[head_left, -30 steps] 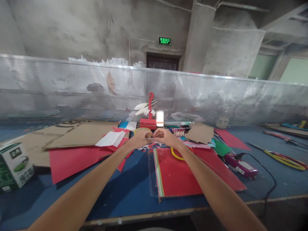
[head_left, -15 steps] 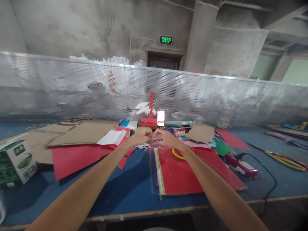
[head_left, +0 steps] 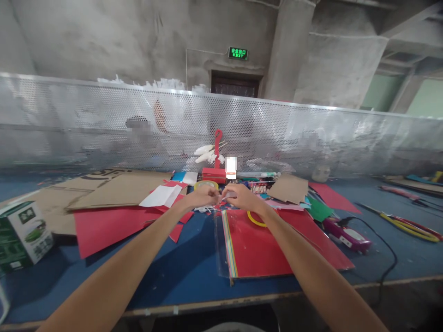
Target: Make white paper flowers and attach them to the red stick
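Piece [head_left: 228, 195], pale, in right hand [head_left: 240, 194]; left hand [head_left: 206, 197] beside.

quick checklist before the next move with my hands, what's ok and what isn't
1. Right hand holding the pale strip: ok, it shows at the fingers.
2. Left hand gripping the strip too: cannot tell, the fingertips are too small to make out.
3. Yellow ring fully in sight: not ok, the right forearm hides part of it.
4. Carton upright: ok.
5. Cord apart from both hands: ok, off to the right.
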Demonstrator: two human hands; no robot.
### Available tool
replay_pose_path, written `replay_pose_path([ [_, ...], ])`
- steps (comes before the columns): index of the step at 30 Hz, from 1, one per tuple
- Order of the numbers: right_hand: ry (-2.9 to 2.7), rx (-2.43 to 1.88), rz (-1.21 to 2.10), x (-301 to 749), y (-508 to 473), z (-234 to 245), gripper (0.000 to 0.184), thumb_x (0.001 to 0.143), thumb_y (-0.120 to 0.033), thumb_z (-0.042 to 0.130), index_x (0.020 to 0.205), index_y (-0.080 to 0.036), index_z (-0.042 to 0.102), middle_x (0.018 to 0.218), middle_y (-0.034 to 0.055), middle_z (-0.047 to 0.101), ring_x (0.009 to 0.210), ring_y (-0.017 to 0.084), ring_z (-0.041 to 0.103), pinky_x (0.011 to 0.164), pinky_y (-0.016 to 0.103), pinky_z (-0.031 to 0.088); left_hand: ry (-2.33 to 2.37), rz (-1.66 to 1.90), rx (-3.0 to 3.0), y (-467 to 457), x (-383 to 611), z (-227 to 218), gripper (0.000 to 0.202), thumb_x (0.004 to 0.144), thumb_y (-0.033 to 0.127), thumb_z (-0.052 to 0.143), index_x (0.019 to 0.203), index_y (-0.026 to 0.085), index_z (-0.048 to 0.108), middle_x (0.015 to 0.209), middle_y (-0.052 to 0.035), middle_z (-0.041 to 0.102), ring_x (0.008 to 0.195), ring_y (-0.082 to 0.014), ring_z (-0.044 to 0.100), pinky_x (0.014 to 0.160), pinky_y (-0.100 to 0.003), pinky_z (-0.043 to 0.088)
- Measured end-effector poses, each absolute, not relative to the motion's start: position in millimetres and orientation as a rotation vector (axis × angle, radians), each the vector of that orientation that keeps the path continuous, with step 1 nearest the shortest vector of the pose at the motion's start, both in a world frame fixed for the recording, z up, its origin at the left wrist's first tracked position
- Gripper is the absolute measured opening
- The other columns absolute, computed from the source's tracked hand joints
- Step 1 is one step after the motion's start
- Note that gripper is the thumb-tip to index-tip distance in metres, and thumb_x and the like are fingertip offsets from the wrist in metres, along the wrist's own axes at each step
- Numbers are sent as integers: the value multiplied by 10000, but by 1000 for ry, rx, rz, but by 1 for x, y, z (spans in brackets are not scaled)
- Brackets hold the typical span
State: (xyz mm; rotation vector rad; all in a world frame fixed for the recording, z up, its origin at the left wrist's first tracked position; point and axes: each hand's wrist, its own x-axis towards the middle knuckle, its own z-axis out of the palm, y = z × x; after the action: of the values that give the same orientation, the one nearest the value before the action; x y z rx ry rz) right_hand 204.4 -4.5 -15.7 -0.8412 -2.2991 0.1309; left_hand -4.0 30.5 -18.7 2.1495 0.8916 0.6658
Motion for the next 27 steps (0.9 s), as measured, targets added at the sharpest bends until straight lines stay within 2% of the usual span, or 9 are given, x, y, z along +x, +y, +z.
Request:
replay_pose_path([
  [7, -2277, -770, 190, 207, -6, -14, 130, 854, -231, 582, 886, -202, 705, 947, 73, 640, 870, 182, 590, 793, 303, 444, 864, 645, 2127, 35, -6, -23, 184, 708, 331, 642, 754, 156, 671, 633, -8, 612, 542, -119, 523, 515, -216, 370],
  [12, -2177, -747, 339, 207, -7, -13, 168, 840, -334, 623, 849, -194, 715, 941, 77, 654, 844, 184, 603, 750, 299, 466, 833, 634, 2139, 30, -5, -21, 209, 722, 374, 653, 744, 166, 655, 596, 11, 551, 501, -104, 458, 480, -218, 322],
  [16, -2075, -784, 572, 206, -8, -13, 245, 808, -413, 646, 834, -177, 707, 842, 59, 674, 708, 168, 598, 653, 281, 467, 814, 651, 2093, 20, -3, -16, 199, 710, 368, 665, 728, 176, 617, 612, 25, 531, 514, -98, 448, 485, -214, 307],
  [18, -2016, -807, 638, 206, -7, -14, 267, 781, -431, 670, 815, -167, 693, 762, 42, 663, 651, 159, 575, 624, 277, 460, 774, 653, 2079, 18, -1, -15, 181, 712, 342, 658, 726, 176, 589, 616, 32, 511, 528, -94, 441, 501, -213, 311],
  [22, -1939, -798, 637, 205, -5, -15, 267, 780, -434, 666, 799, -168, 673, 736, 30, 648, 657, 158, 564, 650, 282, 460, 683, 720, 2048, 21, 3, -17, 138, 706, 267, 632, 708, 174, 530, 598, 56, 462, 527, -78, 410, 524, -206, 315],
  [27, -1871, -793, 666, 204, -8, -13, 264, 788, -432, 655, 783, -168, 660, 676, 15, 621, 562, 128, 520, 601, 274, 442, 670, 763, 2081, 18, 6, -13, 121, 702, 248, 613, 697, 167, 523, 631, 46, 499, 566, -83, 445, 552, -210, 346],
])
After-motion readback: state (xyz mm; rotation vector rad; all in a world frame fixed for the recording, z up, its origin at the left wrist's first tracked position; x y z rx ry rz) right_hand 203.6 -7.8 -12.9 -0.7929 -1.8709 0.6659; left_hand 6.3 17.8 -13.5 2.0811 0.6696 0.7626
